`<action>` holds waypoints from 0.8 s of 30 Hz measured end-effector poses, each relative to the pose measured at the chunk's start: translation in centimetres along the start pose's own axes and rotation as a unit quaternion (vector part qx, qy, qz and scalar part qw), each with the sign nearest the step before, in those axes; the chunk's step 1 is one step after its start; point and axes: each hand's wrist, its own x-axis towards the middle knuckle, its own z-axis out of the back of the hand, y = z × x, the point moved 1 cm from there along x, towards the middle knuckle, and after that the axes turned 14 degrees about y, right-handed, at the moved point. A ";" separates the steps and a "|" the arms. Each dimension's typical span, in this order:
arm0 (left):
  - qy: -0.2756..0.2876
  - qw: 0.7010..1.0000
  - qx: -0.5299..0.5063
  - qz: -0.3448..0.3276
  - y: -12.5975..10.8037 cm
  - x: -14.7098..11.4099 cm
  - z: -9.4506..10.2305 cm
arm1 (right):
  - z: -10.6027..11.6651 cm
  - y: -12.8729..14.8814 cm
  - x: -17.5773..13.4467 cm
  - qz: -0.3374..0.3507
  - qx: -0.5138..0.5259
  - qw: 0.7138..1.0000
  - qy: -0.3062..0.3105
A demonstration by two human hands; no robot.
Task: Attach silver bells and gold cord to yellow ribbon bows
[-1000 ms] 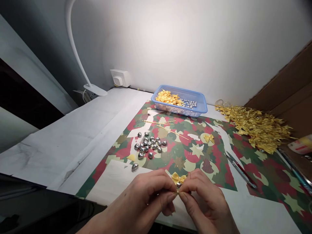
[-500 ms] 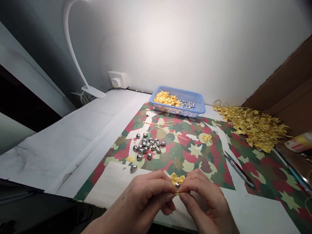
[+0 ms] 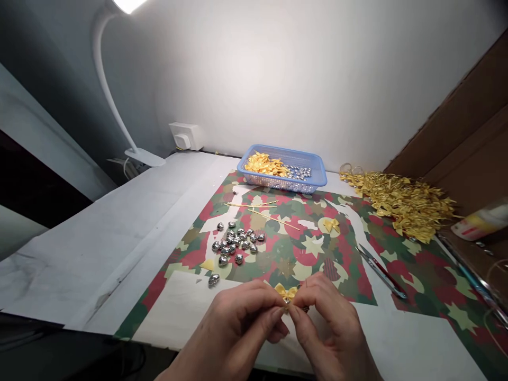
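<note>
My left hand (image 3: 248, 320) and my right hand (image 3: 329, 323) meet at the near edge of the table, fingertips pinched together. Between them they hold a yellow ribbon bow (image 3: 284, 291) with a small silver bell (image 3: 287, 300) at its middle. Fingers cover the lower part of the bow and most of the bell. Left of the hands lies a loose silver bell (image 3: 213, 280). Beyond it several more silver bells (image 3: 234, 241) are grouped on the patterned paper. A single yellow bow (image 3: 330, 225) lies farther back to the right.
A blue basket (image 3: 321, 177) holding yellow bows and silver beads stands by the wall. Yellow twist ties (image 3: 273, 218) lie before it. At right are a heap of yellow bows (image 3: 408, 203), a pair of tweezers (image 3: 383, 272) and a bottle (image 3: 480, 222). A white lamp (image 3: 105, 84) stands back left.
The camera view has tilted and shifted slightly. Both hands keep the bow pinched, and less of the bell shows between the fingertips than before.
</note>
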 end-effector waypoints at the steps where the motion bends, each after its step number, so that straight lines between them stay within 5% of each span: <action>1: 0.001 1.000 -0.006 0.002 0.0 0.0 0.0 | 0.1 0.0 0.0 0.003 -0.003 1.000 0.002; 9: 0.040 0.987 -0.141 0.065 -0.7 -0.3 0.4 | 0.2 0.0 0.2 -0.002 0.002 1.000 0.001; 18: -0.025 0.991 -0.122 0.045 -0.8 0.6 0.1 | 0.2 0.2 0.1 -0.018 0.013 1.000 0.004; 24: 0.015 0.994 -0.094 0.060 0.0 -0.3 1.2 | 1.9 0.3 0.1 -0.096 0.091 0.991 0.007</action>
